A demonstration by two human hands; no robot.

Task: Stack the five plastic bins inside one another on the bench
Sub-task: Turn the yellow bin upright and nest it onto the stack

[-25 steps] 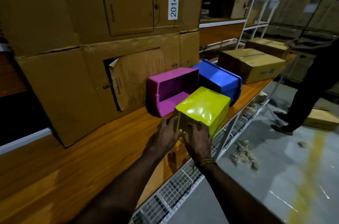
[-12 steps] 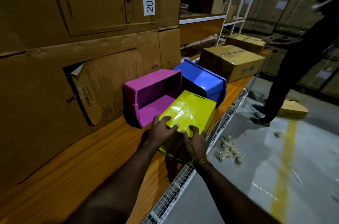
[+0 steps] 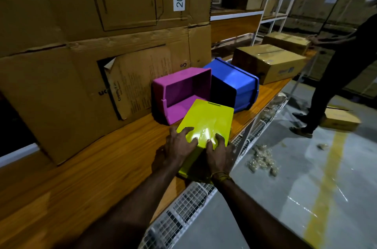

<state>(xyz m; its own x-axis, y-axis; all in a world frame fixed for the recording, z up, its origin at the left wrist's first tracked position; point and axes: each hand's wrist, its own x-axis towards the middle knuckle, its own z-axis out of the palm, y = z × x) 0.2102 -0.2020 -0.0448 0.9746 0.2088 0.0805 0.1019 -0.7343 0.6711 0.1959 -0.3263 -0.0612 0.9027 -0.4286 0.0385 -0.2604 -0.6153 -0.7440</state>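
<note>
Currently both hands, left hand (image 3: 180, 147) and right hand (image 3: 219, 155), grip the yellow bin (image 3: 206, 121); pink bin (image 3: 181, 93) opens at 11 o'clock.

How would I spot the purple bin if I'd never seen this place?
Find the long orange wooden bench beneath the stacked cardboard cartons. Three plastic bins cluster near its middle; the purple plastic bin stands against the cartons, left of the blue plastic bin and behind the yellow plastic bin. Only it shows an open hollow towards the camera.
</note>
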